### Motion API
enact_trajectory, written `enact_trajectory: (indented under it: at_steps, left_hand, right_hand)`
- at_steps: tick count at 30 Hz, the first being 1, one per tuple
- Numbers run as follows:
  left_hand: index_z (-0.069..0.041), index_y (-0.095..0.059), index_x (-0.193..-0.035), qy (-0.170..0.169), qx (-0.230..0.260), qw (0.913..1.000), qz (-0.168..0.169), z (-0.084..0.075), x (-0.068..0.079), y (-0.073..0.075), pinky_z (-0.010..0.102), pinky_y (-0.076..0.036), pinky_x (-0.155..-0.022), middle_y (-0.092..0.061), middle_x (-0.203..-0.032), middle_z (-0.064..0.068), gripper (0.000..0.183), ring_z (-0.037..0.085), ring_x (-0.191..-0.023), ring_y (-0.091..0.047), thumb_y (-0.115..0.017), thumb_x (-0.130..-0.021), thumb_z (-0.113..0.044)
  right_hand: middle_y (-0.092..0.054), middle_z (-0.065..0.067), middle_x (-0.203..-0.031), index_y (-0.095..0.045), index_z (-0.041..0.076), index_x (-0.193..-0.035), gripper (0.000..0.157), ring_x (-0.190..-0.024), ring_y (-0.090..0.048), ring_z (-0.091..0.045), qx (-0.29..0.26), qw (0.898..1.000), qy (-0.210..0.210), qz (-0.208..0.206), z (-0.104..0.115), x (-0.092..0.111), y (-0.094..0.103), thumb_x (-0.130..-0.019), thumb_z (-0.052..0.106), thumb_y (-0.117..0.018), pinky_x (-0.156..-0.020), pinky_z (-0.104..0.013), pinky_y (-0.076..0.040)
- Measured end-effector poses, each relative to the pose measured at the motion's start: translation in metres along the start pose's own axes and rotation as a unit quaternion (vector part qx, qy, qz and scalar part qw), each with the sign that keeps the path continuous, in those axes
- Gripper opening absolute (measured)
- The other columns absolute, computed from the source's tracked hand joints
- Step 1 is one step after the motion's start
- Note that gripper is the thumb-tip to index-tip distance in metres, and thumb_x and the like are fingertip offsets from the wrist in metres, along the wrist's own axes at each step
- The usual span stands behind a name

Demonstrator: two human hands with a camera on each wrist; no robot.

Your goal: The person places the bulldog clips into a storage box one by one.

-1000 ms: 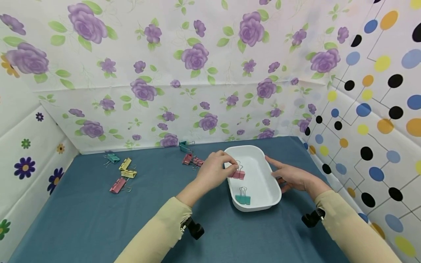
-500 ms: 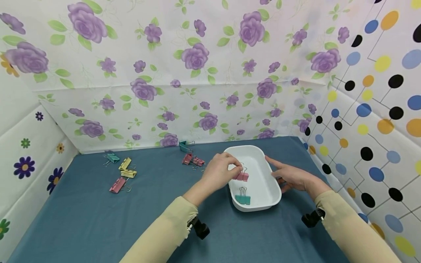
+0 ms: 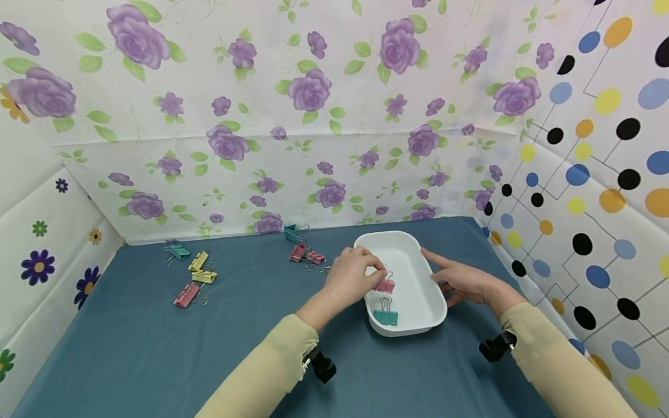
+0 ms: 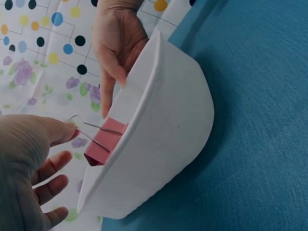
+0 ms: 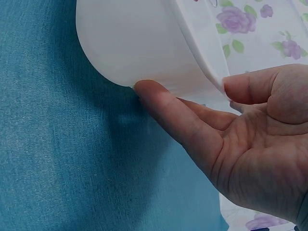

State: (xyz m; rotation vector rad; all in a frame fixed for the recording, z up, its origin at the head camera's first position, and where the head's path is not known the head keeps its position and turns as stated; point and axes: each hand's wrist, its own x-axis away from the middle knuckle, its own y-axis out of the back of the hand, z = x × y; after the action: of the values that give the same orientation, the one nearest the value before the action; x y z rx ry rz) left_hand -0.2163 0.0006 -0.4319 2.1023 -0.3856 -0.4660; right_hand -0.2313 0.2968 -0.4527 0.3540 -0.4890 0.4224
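My left hand point(image 3: 351, 274) reaches over the left rim of a white plastic tray point(image 3: 415, 273). Its thumb and a finger pinch a wire handle of a pink binder clip point(image 4: 107, 142), which is just inside the wall in the left wrist view. The other fingers of that hand stay loose. A teal binder clip point(image 3: 385, 316) lies in the tray's near end, handles pointing away from me. My right hand point(image 3: 465, 281) holds the tray's right side, one digit at the rim and others at the outer wall near the base. The pinching fingertips partly hide the pink clip in the head view.
Behind the left hand lie pink clips point(image 3: 307, 254) and a teal clip point(image 3: 294, 233) by the back wall. Further left are yellow clips point(image 3: 201, 268), a pink clip point(image 3: 187, 295) and a teal clip point(image 3: 179, 251). Patterned sheets enclose the blue cloth-covered table point(image 3: 235, 342).
My left hand has moved slightly right and towards me, bringing the pink binder clip closer to the teal one in the tray. The right hand and tray have barely moved.
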Motion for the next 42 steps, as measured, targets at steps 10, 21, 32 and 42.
enact_trajectory:
  at_steps: [10, 21, 32, 42]
  left_hand:
    - [-0.032, -0.076, -0.122, 0.012, 0.006, 0.9998, 0.014, 0.004, 0.002, -0.003, 0.045, -0.046, -0.094, -0.06, -0.123, -0.003, 0.03, 0.022, -0.111, -0.051, -0.068, -0.098, -0.048]
    - [-0.033, -0.064, -0.141, -0.001, 0.024, 0.9996, -0.015, 0.004, 0.005, 0.013, 0.047, -0.046, -0.097, -0.057, -0.13, -0.001, 0.047, 0.025, -0.118, -0.05, -0.066, -0.098, -0.051]
    - [-0.031, -0.065, -0.14, -0.006, 0.046, 0.9986, -0.026, 0.002, 0.009, 0.023, 0.049, -0.045, -0.099, -0.058, -0.132, 0.0, 0.045, 0.027, -0.122, -0.05, -0.067, -0.099, -0.048]
    - [-0.03, -0.068, -0.137, -0.012, 0.053, 0.9976, -0.043, 0.005, 0.011, 0.031, 0.049, -0.047, -0.097, -0.06, -0.13, 0.001, 0.042, 0.027, -0.123, -0.051, -0.068, -0.099, -0.046]
  right_hand:
    - [-0.011, -0.024, -0.166, -0.005, 0.043, -0.164, 0.073, -0.124, -0.058, -0.042, 0.001, 1.0, -0.004, 0.004, 0.001, 0.0, 0.0, -0.11, 0.019, -0.047, -0.08, -0.052, -0.059]
    - [-0.014, -0.025, -0.165, -0.004, 0.042, -0.164, 0.073, -0.121, -0.059, -0.041, 0.001, 1.0, -0.001, 0.004, 0.002, 0.002, -0.002, -0.109, 0.019, -0.047, -0.08, -0.053, -0.059]
    - [-0.014, -0.026, -0.165, -0.003, 0.042, -0.164, 0.074, -0.122, -0.059, -0.042, 0.0, 1.0, 0.003, 0.008, 0.003, 0.003, -0.001, -0.11, 0.019, -0.047, -0.079, -0.053, -0.059]
    - [-0.013, -0.025, -0.166, -0.003, 0.043, -0.164, 0.073, -0.12, -0.06, -0.042, -0.003, 1.0, 0.002, 0.011, 0.003, 0.003, -0.001, -0.11, 0.019, -0.046, -0.08, -0.052, -0.059]
